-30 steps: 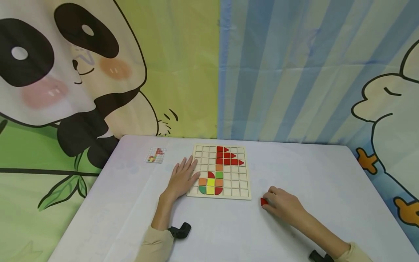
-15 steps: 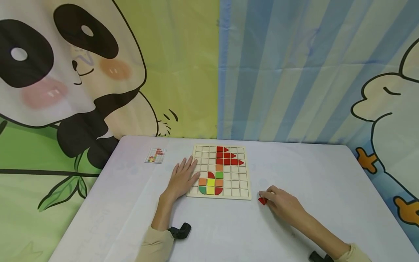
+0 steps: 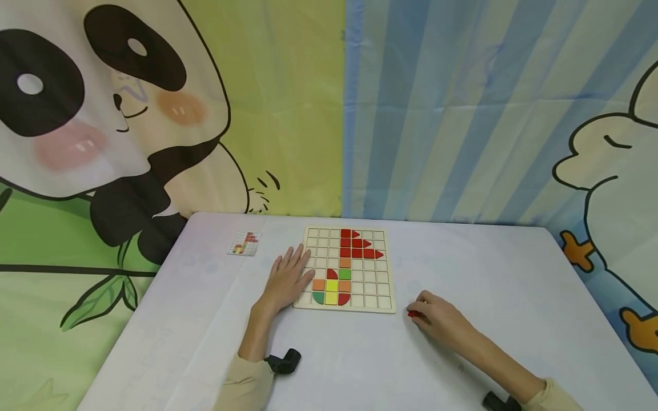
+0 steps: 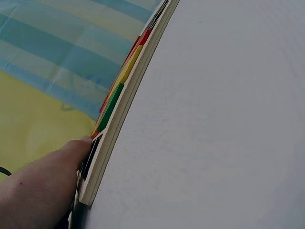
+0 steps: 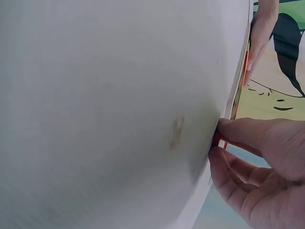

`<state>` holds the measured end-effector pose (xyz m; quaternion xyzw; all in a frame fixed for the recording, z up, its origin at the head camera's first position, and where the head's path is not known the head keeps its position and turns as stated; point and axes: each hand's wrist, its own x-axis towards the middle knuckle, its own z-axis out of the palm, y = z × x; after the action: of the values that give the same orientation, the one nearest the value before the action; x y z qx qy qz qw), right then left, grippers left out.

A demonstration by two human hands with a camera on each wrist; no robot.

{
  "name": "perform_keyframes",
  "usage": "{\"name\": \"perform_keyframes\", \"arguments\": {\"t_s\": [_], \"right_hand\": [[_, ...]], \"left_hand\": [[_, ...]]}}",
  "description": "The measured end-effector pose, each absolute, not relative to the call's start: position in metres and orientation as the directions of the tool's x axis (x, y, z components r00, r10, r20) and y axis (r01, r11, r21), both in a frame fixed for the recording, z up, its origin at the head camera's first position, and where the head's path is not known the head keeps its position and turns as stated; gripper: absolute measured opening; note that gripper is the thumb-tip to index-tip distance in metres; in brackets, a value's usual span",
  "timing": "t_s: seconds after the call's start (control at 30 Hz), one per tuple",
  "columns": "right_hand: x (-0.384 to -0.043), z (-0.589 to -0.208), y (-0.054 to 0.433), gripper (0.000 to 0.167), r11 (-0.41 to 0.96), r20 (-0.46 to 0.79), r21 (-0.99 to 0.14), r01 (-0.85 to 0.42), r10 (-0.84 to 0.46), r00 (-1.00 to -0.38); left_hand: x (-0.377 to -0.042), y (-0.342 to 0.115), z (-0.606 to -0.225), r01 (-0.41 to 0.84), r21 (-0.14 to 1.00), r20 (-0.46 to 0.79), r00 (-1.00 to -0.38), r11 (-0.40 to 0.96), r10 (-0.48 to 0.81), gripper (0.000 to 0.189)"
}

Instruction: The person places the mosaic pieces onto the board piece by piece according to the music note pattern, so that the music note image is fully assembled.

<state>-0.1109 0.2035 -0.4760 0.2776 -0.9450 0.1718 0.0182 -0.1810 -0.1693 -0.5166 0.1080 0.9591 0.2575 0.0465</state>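
Observation:
A wooden grid board [image 3: 369, 288] lies on the table with red, orange, green and yellow shape pieces set in its cells. My left hand [image 3: 288, 277] rests at the board's left edge, fingers straight and spread, fingertips over the rim. In the left wrist view its thumb [image 4: 76, 151] lies against the board's corner area. To the right of the board, my right hand [image 3: 441, 317] pinches a small red puzzle piece [image 3: 412, 314] between thumb and fingers, close over the table. Fingers hide most of that piece; a bit of red [image 5: 217, 139] shows in the right wrist view.
A small pattern card [image 3: 244, 244] with a coloured grid picture lies left of the board. The white table [image 3: 462, 257] ends at a printed cloth backdrop [image 3: 437, 114]. A black wrist camera [image 3: 284, 362] sits at the left cuff.
The red piece has turned in my right fingers and is now mostly covered by them; that hand has shifted slightly left. My left hand and the board stay put.

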Motion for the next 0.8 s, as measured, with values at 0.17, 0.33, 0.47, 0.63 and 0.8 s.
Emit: {"name": "perform_keyframes", "arguments": {"t_s": [0.17, 0.33, 0.47, 0.63, 0.8], "right_hand": [[-0.114, -0.477, 0.205, 0.017, 0.747, 0.164, -0.314, -0.586, -0.565, -0.809], [-0.116, -0.475, 0.204, 0.017, 0.715, 0.185, -0.306, -0.629, -0.604, -0.776], [-0.119, -0.474, 0.197, 0.018, 0.652, 0.281, -0.288, -0.701, -0.642, -0.713], [-0.128, -0.464, 0.172, 0.019, 0.571, 0.306, -0.349, -0.743, -0.68, -0.666], [-0.149, -0.456, 0.129, 0.017, 0.537, 0.255, -0.408, -0.738, -0.71, -0.657]], "left_hand": [[-0.182, -0.169, -0.517, 0.179, 0.502, -0.036, -0.973, 0.846, 0.227, 0.066], [-0.182, -0.169, -0.517, 0.181, 0.498, -0.037, -0.973, 0.848, 0.229, 0.067], [-0.183, -0.169, -0.517, 0.183, 0.5, -0.033, -0.973, 0.847, 0.229, 0.067], [-0.182, -0.17, -0.516, 0.183, 0.507, -0.036, -0.972, 0.842, 0.233, 0.067], [-0.182, -0.17, -0.517, 0.186, 0.504, -0.034, -0.971, 0.843, 0.235, 0.067]]}}
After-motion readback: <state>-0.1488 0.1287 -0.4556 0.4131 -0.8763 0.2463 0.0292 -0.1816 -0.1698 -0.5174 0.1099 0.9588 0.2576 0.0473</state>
